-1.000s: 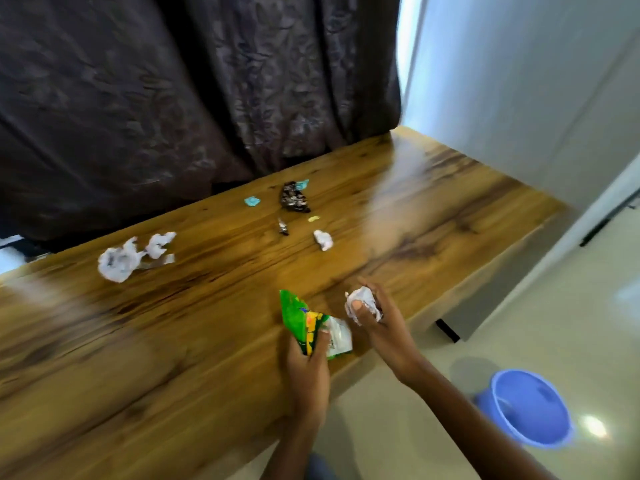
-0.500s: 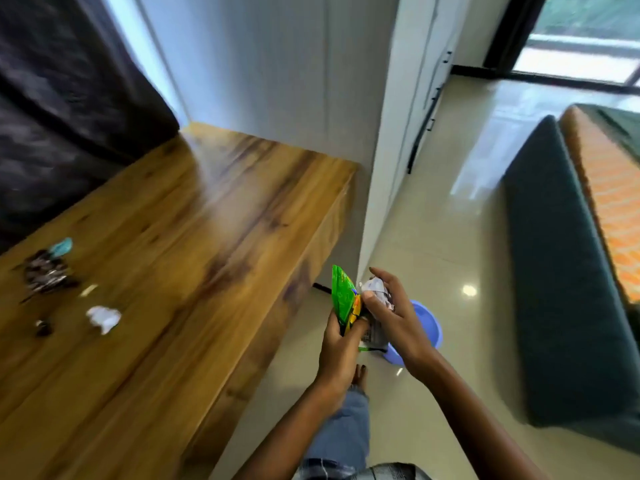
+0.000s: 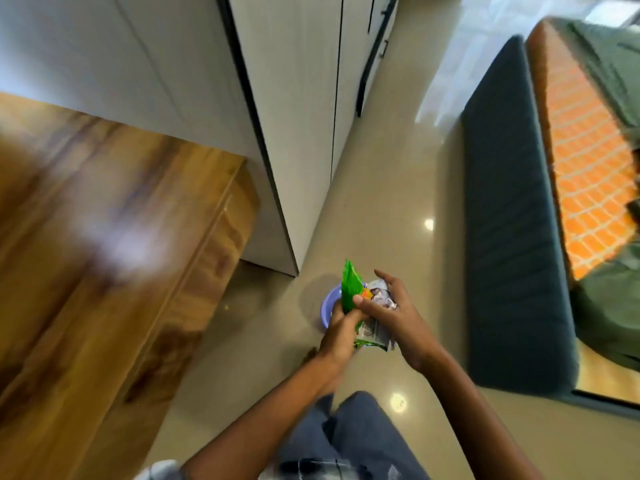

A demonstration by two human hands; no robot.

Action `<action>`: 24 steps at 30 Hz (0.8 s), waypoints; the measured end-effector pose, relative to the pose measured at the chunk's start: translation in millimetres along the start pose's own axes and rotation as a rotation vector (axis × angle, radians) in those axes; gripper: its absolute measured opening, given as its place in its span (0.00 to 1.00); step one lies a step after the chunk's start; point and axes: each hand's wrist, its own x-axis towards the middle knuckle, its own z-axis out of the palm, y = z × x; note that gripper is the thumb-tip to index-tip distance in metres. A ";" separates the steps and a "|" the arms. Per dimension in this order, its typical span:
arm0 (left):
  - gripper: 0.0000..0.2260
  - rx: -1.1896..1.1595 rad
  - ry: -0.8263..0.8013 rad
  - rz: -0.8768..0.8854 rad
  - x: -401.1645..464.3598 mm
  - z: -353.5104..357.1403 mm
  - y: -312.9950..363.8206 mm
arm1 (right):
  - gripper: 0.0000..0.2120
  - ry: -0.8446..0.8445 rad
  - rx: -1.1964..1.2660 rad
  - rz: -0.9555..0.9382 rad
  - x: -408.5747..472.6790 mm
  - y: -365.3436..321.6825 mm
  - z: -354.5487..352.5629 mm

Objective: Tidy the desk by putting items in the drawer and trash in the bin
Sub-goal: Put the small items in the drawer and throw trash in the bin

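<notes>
Left hand [image 3: 341, 332] grips green wrapper [image 3: 350, 289] — fingers curled round its lower part. Right hand [image 3: 394, 311] clasps crumpled paper [image 3: 381, 296] against the wrapper, thumb across. Blue bin [image 3: 327, 306] sits on the floor just beyond the fingertips — mostly hidden.

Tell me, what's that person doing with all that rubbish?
A person is carrying trash to the bin. The left hand grips a green snack wrapper, and the right hand holds crumpled paper against it. Both hands are above the purple bin on the floor, beside the wooden desk. Nothing has been dropped in yet.
</notes>
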 end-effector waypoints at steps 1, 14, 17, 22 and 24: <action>0.11 -0.019 0.022 -0.060 12.8 8.6 -2.9 | 0.28 0.013 0.058 0.054 10.3 5.7 -11.3; 0.15 -0.284 0.376 -0.554 216.1 30.2 -113.0 | 0.27 0.087 0.159 0.626 191.9 160.9 -121.6; 0.16 -0.382 0.449 -0.569 257.6 24.8 -132.1 | 0.28 0.147 0.104 0.700 234.2 194.3 -131.1; 0.22 -0.380 0.555 -0.609 321.7 5.9 -171.5 | 0.27 0.147 -0.006 0.744 292.1 239.8 -134.8; 0.28 -0.357 0.583 -0.639 342.4 -4.7 -186.6 | 0.28 0.138 -0.054 0.763 312.0 260.8 -134.5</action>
